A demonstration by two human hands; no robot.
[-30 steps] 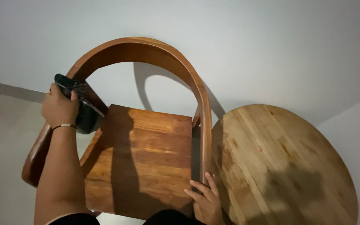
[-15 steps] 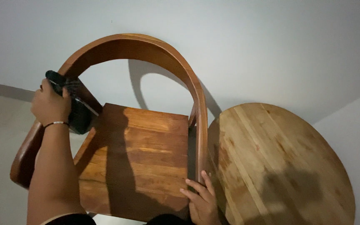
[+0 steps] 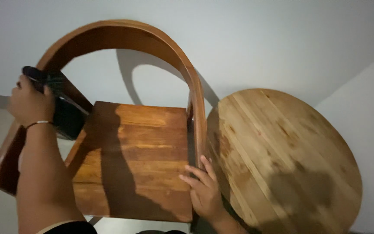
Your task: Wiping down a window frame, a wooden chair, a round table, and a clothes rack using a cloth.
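A brown wooden chair with a curved back and armrest [image 3: 152, 39] stands below me, its flat seat [image 3: 143, 151] in the middle of the view. My left hand [image 3: 29, 102] grips a dark cloth-like object [image 3: 63, 106] pressed against the chair's left armrest. A thin bracelet circles that wrist. My right hand [image 3: 204, 188] rests with fingers spread on the seat's right front edge, beside the armrest's upright.
A round light wooden table top [image 3: 282, 160] sits right next to the chair on the right. A white wall lies behind both, and a second wall meets it at the far right. Pale floor shows at the left.
The view has shifted slightly; my left hand with the dark object has slid a little down and left along the armrest. My right hand stays at the seat's edge.
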